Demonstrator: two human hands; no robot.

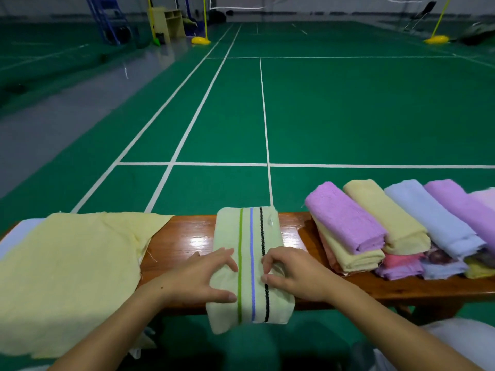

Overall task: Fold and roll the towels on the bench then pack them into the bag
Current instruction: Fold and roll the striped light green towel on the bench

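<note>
- Far left: yellow towel lies unfolded, flat on the table, its near edge hanging off toward the person. A pale blue cloth peeks out under it at the table's left end.
- Centre: green striped towel, folded into a long strip, lies across the table with its near end drooping over the front edge.
- Left hand rests on the strip's left side, fingers spread and mostly straight, thumb out; pressing, not gripping.
- Right hand sits on the strip's right side, fingertips curled and pinching a small fold of cloth by the black stripe.
- Both hands are on the near half of the strip; the far half lies free ahead of them.
- Right: rolled towels, purple, yellow and blue, are stacked on more rolls, close together at the table's right end.
- No bag in view, so packing looks a way off.
- Risk: the overhanging near end could drag the strip off the table if pressure is lifted.
- Risk: an uneven start, one hand flat and one pinching, could make the roll skew or go loose.
- Risk: the right elbow swinging out could knock the nearby rolls, which sit just beside the strip.
</note>
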